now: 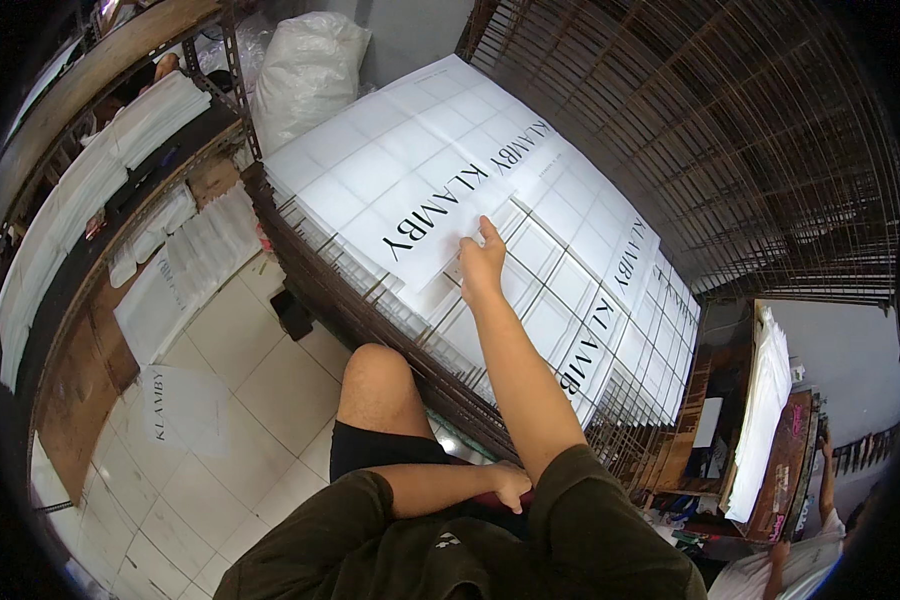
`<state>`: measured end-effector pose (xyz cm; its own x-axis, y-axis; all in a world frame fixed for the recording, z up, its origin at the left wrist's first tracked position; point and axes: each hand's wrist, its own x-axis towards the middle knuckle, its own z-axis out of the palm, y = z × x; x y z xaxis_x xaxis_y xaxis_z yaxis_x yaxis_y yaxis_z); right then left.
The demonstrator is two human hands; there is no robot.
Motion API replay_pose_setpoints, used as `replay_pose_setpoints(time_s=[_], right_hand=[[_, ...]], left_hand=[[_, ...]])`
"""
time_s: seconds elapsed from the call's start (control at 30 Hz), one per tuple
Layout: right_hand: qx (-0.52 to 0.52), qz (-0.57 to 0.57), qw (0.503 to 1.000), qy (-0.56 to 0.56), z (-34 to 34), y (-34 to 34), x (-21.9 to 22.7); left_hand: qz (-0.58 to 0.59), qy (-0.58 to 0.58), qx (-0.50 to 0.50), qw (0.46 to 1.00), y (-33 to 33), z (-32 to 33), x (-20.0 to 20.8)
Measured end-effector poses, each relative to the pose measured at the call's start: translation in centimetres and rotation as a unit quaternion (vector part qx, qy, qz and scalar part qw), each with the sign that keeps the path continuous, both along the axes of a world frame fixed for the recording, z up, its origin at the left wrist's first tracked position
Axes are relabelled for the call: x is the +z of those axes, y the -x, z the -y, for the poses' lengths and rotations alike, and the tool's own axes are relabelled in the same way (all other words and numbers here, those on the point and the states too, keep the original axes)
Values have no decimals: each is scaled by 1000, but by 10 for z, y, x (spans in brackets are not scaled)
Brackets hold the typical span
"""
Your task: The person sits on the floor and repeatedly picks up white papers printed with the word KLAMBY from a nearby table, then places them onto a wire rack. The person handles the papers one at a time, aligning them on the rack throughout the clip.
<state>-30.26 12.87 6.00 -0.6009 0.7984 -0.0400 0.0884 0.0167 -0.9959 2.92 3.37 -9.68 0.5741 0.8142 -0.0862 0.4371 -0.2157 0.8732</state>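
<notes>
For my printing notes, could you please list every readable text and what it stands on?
I won't copy wording, but print stands here:
White translucent sheets on the brown metal rack: large black capitals, readable; finer print, too small to read.
White rectangular sheet on the pale tiled floor: black capitals, readable.
White sheet stack, left: dark letters, blurred.
Brown board, far right: pink marks, blurred.
Dark olive shirt: white mark, too small.
</notes>
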Motion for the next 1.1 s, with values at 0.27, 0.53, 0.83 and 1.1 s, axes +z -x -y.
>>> replay_pose_setpoints(time_s=[0.27,0.53,0.83,1.1], right_hand=[[-9,5,1000,9,6,-6,-3],[-9,29,1000,6,3,-14,1],[-16,49,999,-6,8,-14,10],[4,69,997,-31,6,-12,11]], left_hand=[[44,-39,39,997,16,5,15],[22,-32,1,999,-3,-1,-7],[-13,24,-13,1000,29,8,49],[3,32,-17,999,58,20,92]])
